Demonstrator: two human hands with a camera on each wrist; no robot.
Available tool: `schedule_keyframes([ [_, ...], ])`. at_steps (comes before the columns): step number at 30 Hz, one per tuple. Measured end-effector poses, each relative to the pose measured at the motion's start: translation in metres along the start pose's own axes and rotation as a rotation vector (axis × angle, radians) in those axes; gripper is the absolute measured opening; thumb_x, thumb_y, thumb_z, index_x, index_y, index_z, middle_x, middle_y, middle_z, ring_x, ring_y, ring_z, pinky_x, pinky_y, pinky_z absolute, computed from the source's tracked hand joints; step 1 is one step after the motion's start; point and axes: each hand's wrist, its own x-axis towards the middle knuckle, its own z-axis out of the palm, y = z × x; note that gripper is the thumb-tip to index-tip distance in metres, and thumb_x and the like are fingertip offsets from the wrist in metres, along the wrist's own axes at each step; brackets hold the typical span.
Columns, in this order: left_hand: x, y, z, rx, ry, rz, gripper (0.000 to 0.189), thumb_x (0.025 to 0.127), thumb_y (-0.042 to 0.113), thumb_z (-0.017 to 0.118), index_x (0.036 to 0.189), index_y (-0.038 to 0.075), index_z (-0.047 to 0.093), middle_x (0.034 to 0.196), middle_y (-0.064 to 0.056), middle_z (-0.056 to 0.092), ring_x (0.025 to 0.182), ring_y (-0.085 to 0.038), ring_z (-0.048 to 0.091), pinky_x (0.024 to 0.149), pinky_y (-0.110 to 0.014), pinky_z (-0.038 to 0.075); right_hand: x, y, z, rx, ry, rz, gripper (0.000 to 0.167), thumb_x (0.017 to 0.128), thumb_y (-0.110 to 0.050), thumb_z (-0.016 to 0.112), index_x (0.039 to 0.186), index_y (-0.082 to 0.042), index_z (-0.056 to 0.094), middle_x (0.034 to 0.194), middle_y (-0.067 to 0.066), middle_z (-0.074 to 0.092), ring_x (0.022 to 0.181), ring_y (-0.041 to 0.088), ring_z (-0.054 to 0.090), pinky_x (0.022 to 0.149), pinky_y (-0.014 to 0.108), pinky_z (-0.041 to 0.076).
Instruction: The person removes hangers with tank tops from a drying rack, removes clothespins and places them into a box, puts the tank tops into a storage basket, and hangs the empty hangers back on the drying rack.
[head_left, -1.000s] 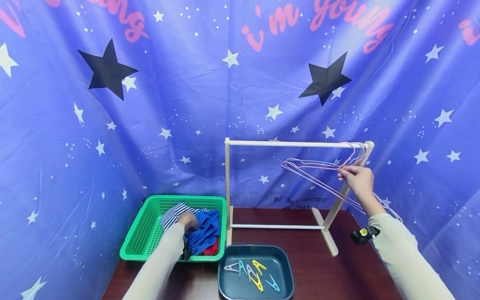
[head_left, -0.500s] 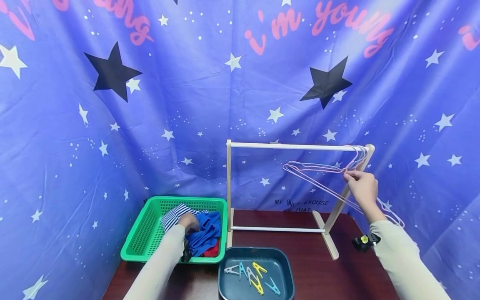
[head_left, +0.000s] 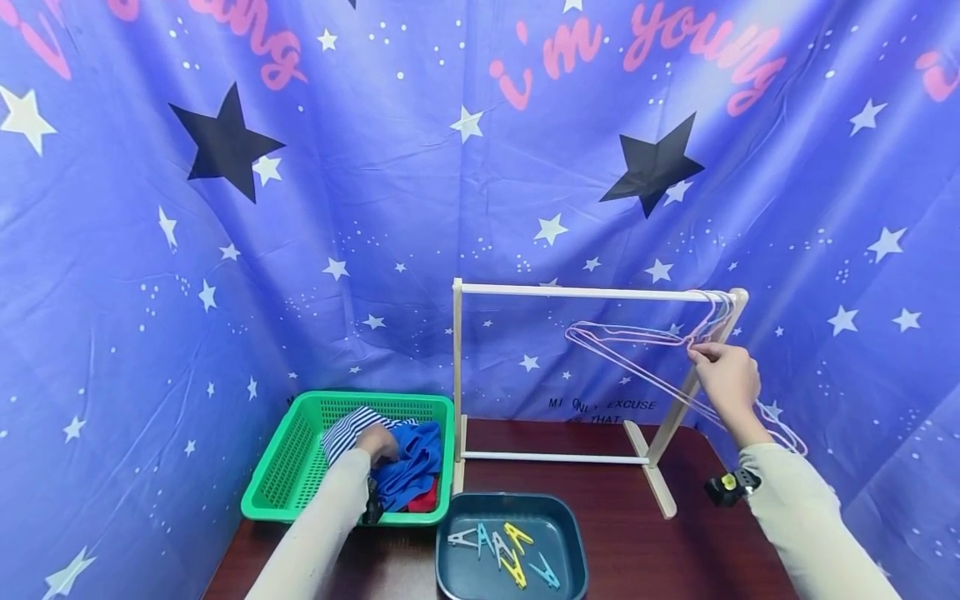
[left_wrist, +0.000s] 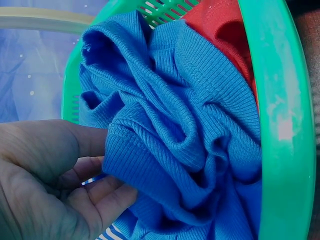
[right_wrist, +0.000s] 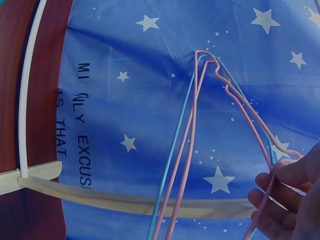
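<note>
In the head view my left hand is down in the green basket, at a blue ribbed knit garment. The left wrist view shows its thumb and fingers pinching an edge of that garment. A striped cloth and a red cloth lie beside it. My right hand pinches a pink clothes hanger near its neck. Pink and blue hangers hang close together from the rack's top bar, at its right end.
The wooden rack stands on the dark red table. In front of it a dark blue tray holds several clothespins. A blue star-patterned curtain surrounds the table at the back and sides.
The head view has shifted slightly. My right hand and the hanger neck sit a little further right than one second ago. My left hand stays at the blue garment.
</note>
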Motion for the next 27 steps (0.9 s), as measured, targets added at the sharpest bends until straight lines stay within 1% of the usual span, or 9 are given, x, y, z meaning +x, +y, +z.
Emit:
schedule_keyframes([
  [5, -0.003, 0.002, -0.001, -0.016, 0.004, -0.008, 0.018, 0.088, 0.005, 0.076, 0.093, -0.007, 0.063, 0.089, -0.015, 0.062, 0.075, -0.020, 0.058, 0.068, -0.029, 0.057, -0.002, 0.000, -0.002, -0.004, -0.008, -0.004, 0.028, 0.098, -0.025, 0.065, 0.114, -0.004, 0.077, 0.105, 0.021, 0.076, 0.092, 0.043, 0.070, 0.054, 0.033, 0.041],
  [9, 0.000, 0.001, 0.000, -0.030, 0.002, -0.018, 0.018, 0.089, 0.004, 0.075, 0.096, -0.007, 0.062, 0.089, -0.013, 0.059, 0.075, -0.019, 0.057, 0.067, -0.028, 0.056, -0.002, 0.000, -0.003, 0.005, 0.001, -0.017, 0.027, 0.099, -0.023, 0.065, 0.114, -0.003, 0.077, 0.106, 0.021, 0.075, 0.095, 0.043, 0.070, 0.055, 0.035, 0.042],
  [14, 0.008, -0.002, 0.000, -0.048, -0.019, -0.007, 0.016, 0.088, 0.003, 0.073, 0.087, -0.003, 0.058, 0.081, -0.009, 0.053, 0.069, -0.017, 0.053, 0.060, -0.025, 0.052, -0.003, -0.001, -0.004, 0.008, 0.007, -0.013, 0.028, 0.099, -0.023, 0.064, 0.115, -0.002, 0.076, 0.106, 0.022, 0.075, 0.094, 0.043, 0.070, 0.059, 0.036, 0.041],
  [17, 0.010, -0.006, -0.002, -0.103, -0.049, 0.017, 0.010, 0.088, 0.002, 0.070, 0.085, -0.004, 0.062, 0.081, -0.012, 0.059, 0.070, -0.019, 0.057, 0.061, -0.028, 0.054, -0.004, -0.001, -0.004, 0.015, 0.011, -0.003, 0.030, 0.100, -0.024, 0.063, 0.117, -0.003, 0.076, 0.108, 0.022, 0.075, 0.095, 0.043, 0.070, 0.062, 0.037, 0.041],
  [19, 0.010, -0.008, -0.005, -0.161, -0.083, 0.037, 0.009, 0.089, 0.001, 0.068, 0.091, -0.008, 0.066, 0.088, -0.018, 0.067, 0.077, -0.025, 0.064, 0.069, -0.033, 0.058, -0.004, -0.001, -0.004, 0.021, 0.016, 0.001, 0.031, 0.100, -0.026, 0.061, 0.118, -0.005, 0.075, 0.109, 0.021, 0.075, 0.096, 0.042, 0.069, 0.064, 0.038, 0.041],
  [21, 0.009, -0.010, -0.009, -0.216, -0.119, 0.054, 0.019, 0.090, 0.002, 0.066, 0.103, -0.012, 0.068, 0.103, -0.025, 0.070, 0.093, -0.034, 0.069, 0.081, -0.039, 0.060, -0.004, -0.002, -0.004, 0.031, 0.026, 0.003, 0.031, 0.100, -0.026, 0.061, 0.119, -0.005, 0.075, 0.109, 0.021, 0.075, 0.094, 0.039, 0.069, 0.065, 0.038, 0.042],
  [24, 0.006, -0.009, -0.018, -0.283, -0.141, 0.059, 0.035, 0.091, 0.006, 0.067, 0.119, -0.014, 0.064, 0.116, -0.030, 0.069, 0.109, -0.042, 0.068, 0.092, -0.046, 0.058, -0.003, -0.006, -0.006, 0.045, 0.056, 0.009, 0.031, 0.100, -0.027, 0.062, 0.119, -0.007, 0.076, 0.107, 0.021, 0.076, 0.081, 0.022, 0.066, 0.065, 0.037, 0.041],
  [26, 0.005, -0.007, -0.026, -0.331, -0.125, 0.055, 0.038, 0.092, 0.008, 0.067, 0.122, -0.015, 0.060, 0.111, -0.028, 0.069, 0.105, -0.039, 0.068, 0.090, -0.045, 0.058, -0.003, -0.009, -0.008, 0.064, 0.088, 0.018, 0.030, 0.099, -0.027, 0.062, 0.118, -0.008, 0.076, 0.107, 0.020, 0.076, 0.076, 0.012, 0.059, 0.066, 0.036, 0.040],
  [27, 0.004, -0.005, -0.029, -0.345, -0.098, 0.053, 0.036, 0.092, 0.009, 0.068, 0.120, -0.013, 0.061, 0.105, -0.024, 0.071, 0.098, -0.035, 0.069, 0.086, -0.041, 0.058, -0.004, -0.011, -0.008, 0.081, 0.109, 0.022, 0.030, 0.098, -0.026, 0.063, 0.118, -0.008, 0.076, 0.107, 0.020, 0.076, 0.076, 0.011, 0.058, 0.067, 0.035, 0.040],
])
